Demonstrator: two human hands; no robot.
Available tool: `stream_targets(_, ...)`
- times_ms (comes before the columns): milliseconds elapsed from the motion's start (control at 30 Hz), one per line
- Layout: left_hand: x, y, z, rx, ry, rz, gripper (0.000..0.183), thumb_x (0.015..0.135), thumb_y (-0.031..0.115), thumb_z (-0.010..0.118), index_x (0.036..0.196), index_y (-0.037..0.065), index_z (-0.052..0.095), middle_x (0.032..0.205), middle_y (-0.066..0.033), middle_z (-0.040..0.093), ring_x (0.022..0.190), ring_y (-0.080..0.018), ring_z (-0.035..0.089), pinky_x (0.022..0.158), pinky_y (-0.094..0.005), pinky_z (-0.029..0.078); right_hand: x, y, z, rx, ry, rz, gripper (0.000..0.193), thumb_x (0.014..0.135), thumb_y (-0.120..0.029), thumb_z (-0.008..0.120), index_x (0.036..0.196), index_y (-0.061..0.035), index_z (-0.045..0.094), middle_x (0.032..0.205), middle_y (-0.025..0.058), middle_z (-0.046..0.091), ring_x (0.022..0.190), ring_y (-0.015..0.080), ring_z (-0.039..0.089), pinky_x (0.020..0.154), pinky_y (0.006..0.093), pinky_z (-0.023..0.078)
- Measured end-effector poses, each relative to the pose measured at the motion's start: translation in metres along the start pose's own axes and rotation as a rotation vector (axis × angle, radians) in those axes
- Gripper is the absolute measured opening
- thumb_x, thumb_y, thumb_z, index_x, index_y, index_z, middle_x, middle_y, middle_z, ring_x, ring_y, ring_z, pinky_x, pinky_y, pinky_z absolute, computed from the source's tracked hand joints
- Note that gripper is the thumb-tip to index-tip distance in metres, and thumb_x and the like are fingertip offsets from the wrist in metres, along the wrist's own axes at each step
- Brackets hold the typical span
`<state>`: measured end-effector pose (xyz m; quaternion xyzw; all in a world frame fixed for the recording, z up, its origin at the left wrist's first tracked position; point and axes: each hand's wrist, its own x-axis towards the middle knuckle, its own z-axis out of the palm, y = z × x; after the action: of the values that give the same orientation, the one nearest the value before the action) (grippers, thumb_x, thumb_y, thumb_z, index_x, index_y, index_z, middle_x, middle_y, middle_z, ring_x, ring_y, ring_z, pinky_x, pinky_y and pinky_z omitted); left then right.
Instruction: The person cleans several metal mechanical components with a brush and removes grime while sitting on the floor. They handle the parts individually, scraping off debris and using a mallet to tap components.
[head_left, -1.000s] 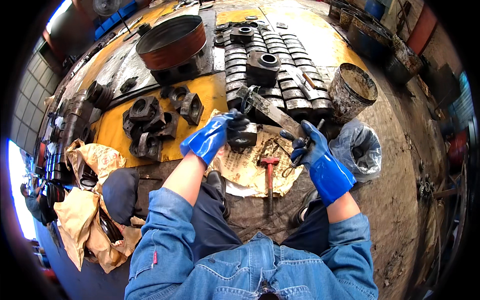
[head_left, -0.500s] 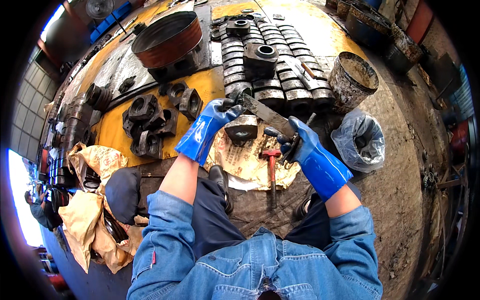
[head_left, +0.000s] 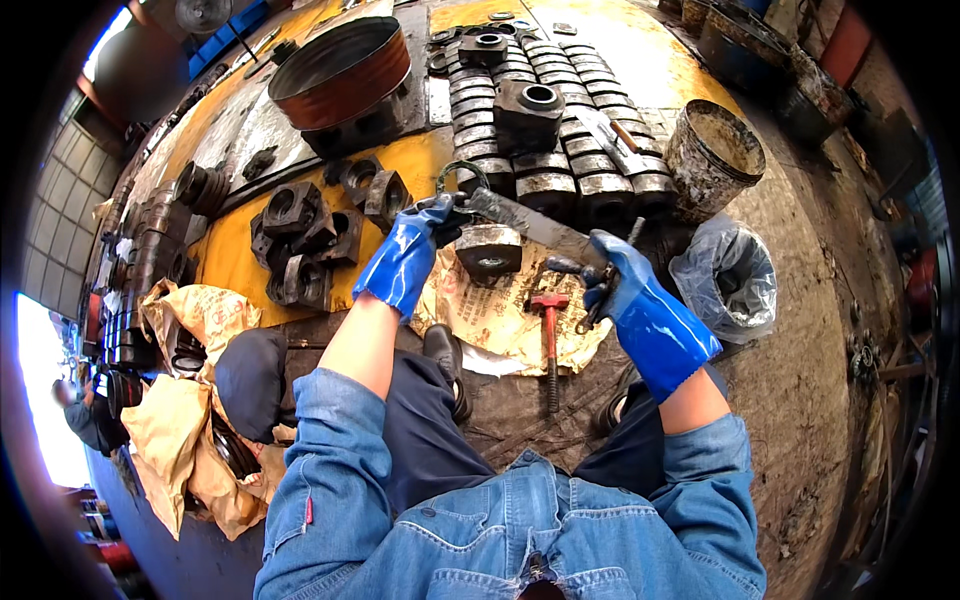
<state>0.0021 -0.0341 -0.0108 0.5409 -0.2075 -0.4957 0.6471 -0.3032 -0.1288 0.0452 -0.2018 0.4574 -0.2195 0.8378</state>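
Note:
My left hand [head_left: 410, 245], in a blue rubber glove, is closed on a thin dark ring [head_left: 463, 170] that stands up above the fingertips. A long flat scraper blade [head_left: 535, 228], smeared with grey grease, reaches from my right hand [head_left: 640, 295] to the ring, its far end at or close to the ring's lower edge. That gloved hand is closed round the scraper's near end; a dark rod and a loop also show by its fingers, their kind unclear. Below the blade, a greasy metal block [head_left: 488, 250] sits on brown paper [head_left: 460, 310], beside a red hammer [head_left: 549, 330].
Rows of stacked metal rings [head_left: 545, 190] stand ahead, with a bored block [head_left: 528, 115] on top. Machined blocks [head_left: 300, 235] lie left, near a large round pan [head_left: 340, 75]. A grimy bucket [head_left: 715, 150] and plastic-lined container [head_left: 725, 280] are right; torn paper sacks [head_left: 175, 430] lie left.
The ring in my left hand has turned, so its round opening now faces me more. My right hand and the scraper have shifted slightly down and right.

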Motion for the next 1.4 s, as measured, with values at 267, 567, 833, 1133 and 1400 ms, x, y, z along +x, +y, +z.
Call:
stream_targets(267,0.010,-0.007,-0.001,-0.129,0.011,-0.048,0.029,0.094,0.025,0.069,0.115,0.006,0.071,0.101,-0.0057,0.073,0.084,-0.0191,0.070,0.073,-0.0363,0.060,0.030,0.006,-0.012,-0.043,-0.132,0.135,0.029,0.091,-0.032,0.065,0.115,-0.0177,0.060,0.087,0.0069,0.060,0.062,0.0186,0.055,0.045,0.0323,0.040)
stream_targets(567,0.012,-0.005,0.002,0.015,0.065,-0.004,0.029,0.093,0.027,0.070,0.115,0.009,0.072,0.100,-0.0044,0.074,0.088,-0.0172,0.071,0.069,-0.0321,0.058,0.026,0.016,0.003,-0.049,-0.064,0.045,0.019,0.091,-0.016,0.066,0.109,-0.0106,0.064,0.082,0.0096,0.063,0.056,0.0194,0.058,0.044,0.0320,0.040)
stream_targets(833,0.006,0.000,0.014,0.237,0.134,0.088,0.030,0.091,0.027,0.072,0.111,0.006,0.072,0.092,-0.0042,0.073,0.080,-0.0138,0.067,0.066,-0.0286,0.055,0.022,0.016,0.002,-0.290,-0.068,-0.071,0.019,0.092,-0.022,0.069,0.103,-0.0062,0.067,0.074,0.0078,0.067,0.053,0.0138,0.059,0.044,0.0272,0.043)
stream_targets(1133,0.018,-0.008,0.001,0.465,0.196,0.180,0.031,0.088,0.026,0.075,0.107,0.001,0.073,0.084,-0.0044,0.071,0.070,-0.0103,0.061,0.063,-0.0257,0.051,-0.021,0.034,0.035,-0.766,-0.006,-0.436,0.028,0.095,-0.022,0.063,0.114,-0.0010,0.065,0.081,0.0056,0.068,0.065,0.0130,0.068,0.058,0.0246,0.053)
stream_targets(1400,0.022,-0.008,-0.009,0.476,0.218,0.200,0.022,0.093,0.024,0.069,0.100,0.004,0.076,0.079,-0.0045,0.072,0.063,-0.0105,0.062,0.054,-0.0256,0.049,-0.003,0.078,0.018,-1.574,-0.067,-1.064,0.051,0.084,-0.004,0.063,0.132,-0.0196,0.055,0.102,0.0144,0.067,0.082,0.0346,0.069,0.068,0.0445,0.057)
